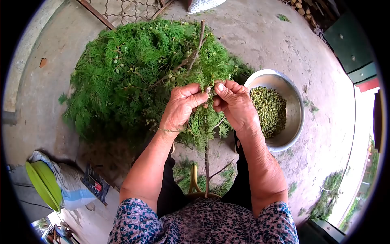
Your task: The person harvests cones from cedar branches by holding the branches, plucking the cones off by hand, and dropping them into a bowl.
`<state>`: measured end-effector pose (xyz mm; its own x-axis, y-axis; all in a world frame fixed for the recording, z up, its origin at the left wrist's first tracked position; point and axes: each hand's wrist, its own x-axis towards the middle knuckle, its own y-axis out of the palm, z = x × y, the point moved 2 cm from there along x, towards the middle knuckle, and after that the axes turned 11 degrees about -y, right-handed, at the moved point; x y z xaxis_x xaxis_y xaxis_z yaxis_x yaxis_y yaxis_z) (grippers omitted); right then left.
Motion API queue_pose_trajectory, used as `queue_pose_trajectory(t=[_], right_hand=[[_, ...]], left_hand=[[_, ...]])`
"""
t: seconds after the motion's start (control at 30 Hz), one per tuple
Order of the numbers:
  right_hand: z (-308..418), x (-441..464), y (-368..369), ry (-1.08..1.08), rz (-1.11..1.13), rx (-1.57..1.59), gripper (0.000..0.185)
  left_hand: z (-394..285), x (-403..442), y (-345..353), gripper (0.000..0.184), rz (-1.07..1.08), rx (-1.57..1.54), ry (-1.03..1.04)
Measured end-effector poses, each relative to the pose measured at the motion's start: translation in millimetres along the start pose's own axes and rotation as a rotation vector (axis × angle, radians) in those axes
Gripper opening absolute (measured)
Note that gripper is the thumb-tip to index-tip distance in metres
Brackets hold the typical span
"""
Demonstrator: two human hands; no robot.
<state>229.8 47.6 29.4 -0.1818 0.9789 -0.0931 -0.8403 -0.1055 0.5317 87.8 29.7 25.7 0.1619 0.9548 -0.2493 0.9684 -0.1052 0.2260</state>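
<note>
In the head view, my left hand (182, 105) and my right hand (239, 102) meet in front of me, both closed in a pinch. Between their fingertips is a leafy evergreen branch (202, 127) whose bare stem runs down between my knees. Anything smaller inside the pinch is hidden by the fingers. Just beyond my hands lies a big heap of cut evergreen branches (115, 77), dotted with small pale green cones. To the right of my right hand stands a metal basin (300, 116), partly filled with small round green cones (268, 110).
A bright green plastic basin (42, 185) and a grey-white sack (75, 191) are at the lower left. A metal grille (126, 11) and a white sack (205, 5) lie at the top. Green scraps (329, 195) litter the concrete floor; firewood (304, 10) is stacked at the upper right.
</note>
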Motion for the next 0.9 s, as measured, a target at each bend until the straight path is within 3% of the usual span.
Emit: queue_pose_trajectory(t=[0.1, 0.2, 0.43, 0.5, 0.63, 0.83, 0.87, 0.9], right_hand=[[-3.1, 0.4, -1.7, 0.059, 0.029, 0.144, 0.012], [-2.8, 0.0, 0.8, 0.161, -0.030, 0.306, 0.011], [1.4, 4.1, 2.9, 0.017, 0.053, 0.453, 0.011], [2.4, 2.0, 5.7, 0.023, -0.027, 0.390, 0.010], [8.1, -6.4, 13.5, -0.206, 0.005, -0.087, 0.006], [1.5, -3.0, 16.6, -0.469, 0.047, -0.566, 0.017], [4.0, -0.9, 13.2, -0.583, 0.117, -0.763, 0.022], [6.3, -2.3, 16.0, -0.582, 0.116, -0.762, 0.022]], left_hand=[[4.1, 2.1, -7.8, 0.017, 0.073, -0.034, -0.093], [-3.2, -2.1, 0.6, 0.013, 0.103, -0.297, -0.088], [-0.3, 2.7, -3.5, 0.011, 0.062, -0.301, -0.065], [-0.8, 2.5, -2.2, 0.010, 0.030, -0.277, -0.070], [0.2, 3.1, 2.1, 0.007, -0.022, -0.193, -0.022], [-2.7, 0.3, 4.3, 0.012, -0.106, 0.050, 0.075], [4.3, 1.1, -1.6, 0.010, -0.068, 0.038, 0.017], [4.0, 0.4, -3.9, 0.010, -0.069, 0.039, 0.015]])
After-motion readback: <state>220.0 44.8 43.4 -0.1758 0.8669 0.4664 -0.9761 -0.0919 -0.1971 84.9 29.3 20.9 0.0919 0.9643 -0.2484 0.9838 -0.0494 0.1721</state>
